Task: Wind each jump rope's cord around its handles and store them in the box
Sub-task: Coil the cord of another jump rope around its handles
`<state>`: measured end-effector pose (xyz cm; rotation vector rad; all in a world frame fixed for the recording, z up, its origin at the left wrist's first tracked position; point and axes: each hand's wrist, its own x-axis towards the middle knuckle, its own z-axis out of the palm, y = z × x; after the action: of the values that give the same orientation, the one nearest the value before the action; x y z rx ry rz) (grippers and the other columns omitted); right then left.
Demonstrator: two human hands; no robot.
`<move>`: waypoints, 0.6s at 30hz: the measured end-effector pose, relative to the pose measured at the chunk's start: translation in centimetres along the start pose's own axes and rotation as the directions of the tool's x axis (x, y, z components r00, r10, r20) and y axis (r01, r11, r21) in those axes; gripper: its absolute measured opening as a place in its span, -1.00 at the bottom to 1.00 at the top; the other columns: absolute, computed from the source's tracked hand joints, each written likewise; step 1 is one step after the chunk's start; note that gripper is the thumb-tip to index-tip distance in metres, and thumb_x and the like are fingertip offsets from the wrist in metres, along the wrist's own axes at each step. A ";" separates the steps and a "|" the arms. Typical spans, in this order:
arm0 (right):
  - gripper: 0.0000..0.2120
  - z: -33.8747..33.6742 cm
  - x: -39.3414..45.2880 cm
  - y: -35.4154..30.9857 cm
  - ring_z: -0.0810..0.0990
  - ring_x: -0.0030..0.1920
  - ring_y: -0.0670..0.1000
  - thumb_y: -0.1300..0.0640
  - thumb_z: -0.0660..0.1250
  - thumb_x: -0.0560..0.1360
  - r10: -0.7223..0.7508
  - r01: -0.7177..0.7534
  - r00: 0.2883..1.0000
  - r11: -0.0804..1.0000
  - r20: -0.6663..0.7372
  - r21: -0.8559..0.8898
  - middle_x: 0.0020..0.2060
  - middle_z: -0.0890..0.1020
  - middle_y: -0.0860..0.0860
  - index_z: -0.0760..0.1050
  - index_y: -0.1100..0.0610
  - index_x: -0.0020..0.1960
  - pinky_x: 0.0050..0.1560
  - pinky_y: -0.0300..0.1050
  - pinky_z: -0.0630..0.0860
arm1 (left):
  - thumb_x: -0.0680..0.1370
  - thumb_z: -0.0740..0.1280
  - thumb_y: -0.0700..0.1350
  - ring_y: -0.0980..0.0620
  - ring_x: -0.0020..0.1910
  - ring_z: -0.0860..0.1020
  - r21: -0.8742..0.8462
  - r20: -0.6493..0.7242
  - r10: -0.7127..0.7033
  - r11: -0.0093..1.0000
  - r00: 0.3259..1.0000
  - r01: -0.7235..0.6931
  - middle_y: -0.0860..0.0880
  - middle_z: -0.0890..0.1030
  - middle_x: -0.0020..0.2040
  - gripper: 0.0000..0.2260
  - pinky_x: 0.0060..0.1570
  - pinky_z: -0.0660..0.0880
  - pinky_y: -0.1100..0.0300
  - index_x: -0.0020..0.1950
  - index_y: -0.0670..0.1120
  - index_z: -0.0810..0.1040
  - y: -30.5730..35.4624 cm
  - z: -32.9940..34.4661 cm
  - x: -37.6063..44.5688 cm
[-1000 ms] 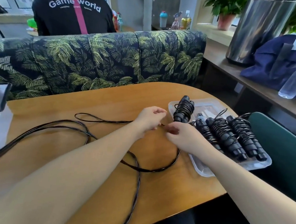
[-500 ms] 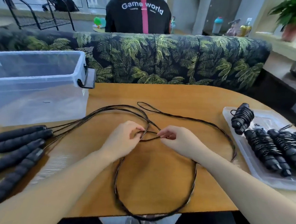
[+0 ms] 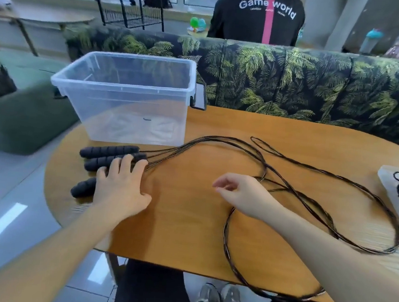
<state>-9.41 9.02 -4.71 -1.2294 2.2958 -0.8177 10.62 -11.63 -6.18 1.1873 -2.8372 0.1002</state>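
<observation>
Our left hand (image 3: 120,187) lies flat, fingers straight, on black foam jump-rope handles (image 3: 109,151) w/ black cords (image 3: 311,202) sprawled over the wooden table (image 3: 184,235), beside the clear plastic box (image 3: 127,99). Right hand (image 3: 240,194) hovers relaxed, holding nothing.

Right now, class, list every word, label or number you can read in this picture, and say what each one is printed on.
"Game world": white letters across the back of the black T-shirt of the person seated behind the sofa.
A smaller line of print under it on the same shirt: too small and blurred to read.
Bottles on the far ledge: any labels too blurred to read.
The clear plastic box and jump rope handles: no text visible.
</observation>
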 end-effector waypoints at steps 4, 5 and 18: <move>-0.86 0.9 0.0 -0.8 0.62 0.07 -0.11 -0.01 0.30 0.60 0.002 -0.002 1.000 1.000 -0.002 -0.008 0.04 0.64 -0.21 0.61 -0.14 0.09 0.09 -0.08 0.60 | 0.49 0.38 0.15 -0.18 0.38 0.38 -0.014 -0.003 -0.047 0.999 0.999 0.047 -0.11 0.37 0.41 -0.38 0.34 0.39 -0.17 0.46 0.07 0.19 -1.5 -0.1 0.2; -0.86 0.9 -0.1 -0.9 0.60 0.09 -0.13 0.00 0.30 0.60 -0.002 0.002 1.000 1.000 -0.006 -0.015 0.04 0.63 -0.22 0.61 -0.14 0.10 0.10 -0.11 0.59 | 0.50 0.38 0.16 -0.19 0.37 0.39 -0.009 0.007 -0.053 0.999 0.999 0.053 -0.12 0.38 0.39 -0.39 0.33 0.39 -0.17 0.45 0.07 0.18 -1.6 -0.2 0.3; -0.84 0.8 -1.6 -1.1 0.60 0.07 -0.16 0.03 0.30 0.61 -0.056 0.056 0.997 0.998 -0.044 -0.005 0.02 0.63 -0.22 0.58 -0.14 0.15 0.03 -0.14 0.61 | 0.40 0.50 0.02 -0.10 0.18 0.39 -0.273 0.037 0.038 0.962 0.999 -0.026 -0.10 0.38 0.25 -0.38 0.13 0.48 0.05 0.34 0.01 0.25 -1.3 -0.7 0.0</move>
<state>-7.44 9.70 -4.45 -1.2953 2.3079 -0.8689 11.51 -12.48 -5.43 1.0960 -2.7873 -0.3079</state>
